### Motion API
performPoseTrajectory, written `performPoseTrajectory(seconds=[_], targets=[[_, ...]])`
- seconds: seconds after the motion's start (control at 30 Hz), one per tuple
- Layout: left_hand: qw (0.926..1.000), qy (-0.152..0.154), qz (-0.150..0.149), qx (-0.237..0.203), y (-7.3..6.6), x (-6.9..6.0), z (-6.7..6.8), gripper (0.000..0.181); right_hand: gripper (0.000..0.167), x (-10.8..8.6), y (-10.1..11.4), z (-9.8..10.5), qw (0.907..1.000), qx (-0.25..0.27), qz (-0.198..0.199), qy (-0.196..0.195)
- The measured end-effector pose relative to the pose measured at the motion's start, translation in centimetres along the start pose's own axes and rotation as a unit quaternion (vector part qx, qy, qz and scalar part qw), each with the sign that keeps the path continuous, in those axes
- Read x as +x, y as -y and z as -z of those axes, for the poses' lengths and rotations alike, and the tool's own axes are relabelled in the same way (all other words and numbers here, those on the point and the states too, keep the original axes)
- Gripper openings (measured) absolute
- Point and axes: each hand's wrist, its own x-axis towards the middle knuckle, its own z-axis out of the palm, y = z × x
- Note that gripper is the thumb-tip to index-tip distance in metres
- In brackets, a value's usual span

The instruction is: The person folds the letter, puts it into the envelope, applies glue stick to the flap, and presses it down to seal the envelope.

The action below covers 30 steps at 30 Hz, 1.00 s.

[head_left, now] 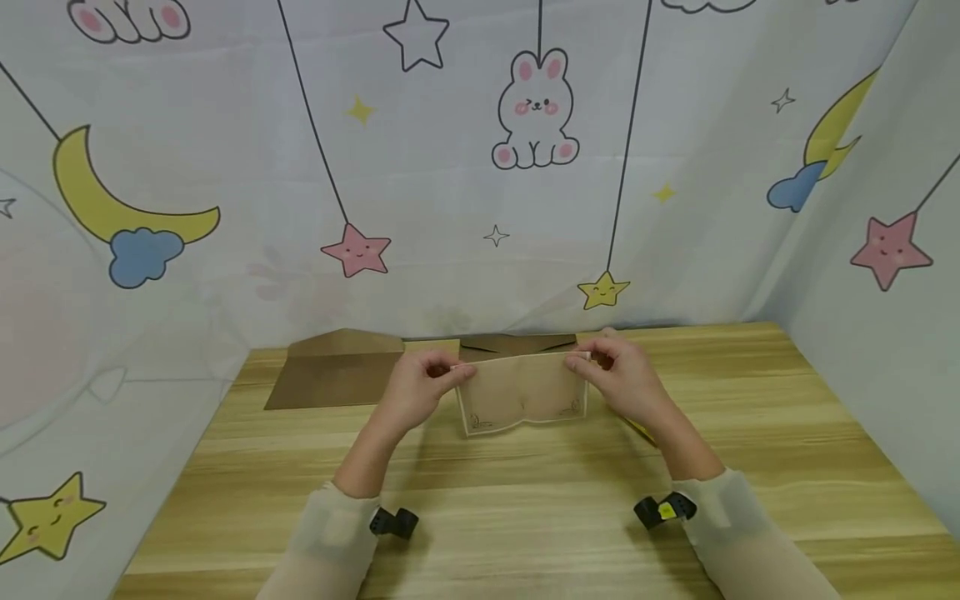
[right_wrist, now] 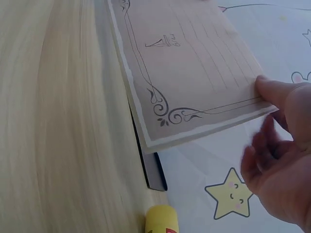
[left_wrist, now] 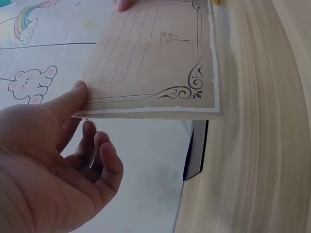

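A sheet of lined letter paper (head_left: 491, 396) with a scrollwork border is held up above the table, a crease across its middle and its lower edge wavy. My left hand (head_left: 416, 387) pinches its upper left corner between thumb and fingers. At the upper right corner, my right hand (head_left: 622, 379) pinches it the same way. In the left wrist view, the written lines and a small sailboat drawing show on the paper (left_wrist: 141, 53). Behind it lies a brown envelope (head_left: 517, 343) with its flap side partly visible; the sheet hides the rest.
Another brown envelope (head_left: 333, 383), flap raised, lies at the back left of the wooden table (head_left: 525, 517). A yellow cylindrical object (right_wrist: 162, 221) lies near my right hand, mostly hidden in the head view. A patterned curtain (head_left: 450, 183) hangs along the table's back edge.
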Motion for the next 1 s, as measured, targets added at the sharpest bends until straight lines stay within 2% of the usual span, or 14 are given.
performPoseTrajectory(seconds=[0.1, 0.2, 0.4, 0.5, 0.6, 0.77, 0.9, 1.0], targets=[[0.9984, 0.036, 0.019, -0.040, 0.4, 0.0, 0.2, 0.019, 0.017, 0.0, -0.2, -0.2, 0.9996, 0.025, -0.012, 0.003], [0.9928, 0.080, 0.039, -0.080, 0.7, 0.0, 0.4, 0.020, 0.021, -0.1, -0.2, -0.4, 0.9981, 0.053, -0.032, 0.001], [0.9707, 0.204, 0.063, -0.109, 0.8, -0.3, 0.6, 0.019, 0.020, -0.1, 0.1, -0.7, 0.9966, 0.069, -0.045, -0.005], [0.9623, 0.241, 0.054, -0.114, 0.5, -0.4, 0.2, 0.031, 0.017, -0.3, 0.3, -0.9, 0.9964, 0.074, -0.037, 0.018], [0.9585, 0.254, 0.049, -0.120, 0.1, -0.5, -0.4, 0.039, 0.016, -0.4, 0.6, -1.2, 0.9951, 0.080, -0.025, 0.052], [0.9581, 0.258, 0.045, -0.114, -0.4, -0.8, -1.7, 0.035, 0.015, -0.6, 1.0, -1.8, 0.9922, 0.085, -0.015, 0.090], [0.9618, 0.250, 0.042, -0.104, -0.6, -0.9, -2.6, 0.024, 0.014, -0.6, 1.2, -2.2, 0.9912, 0.086, -0.016, 0.100], [0.9678, 0.231, 0.040, -0.092, -0.4, -1.0, -2.9, 0.019, 0.013, -0.6, 1.2, -2.4, 0.9909, 0.087, -0.027, 0.098]])
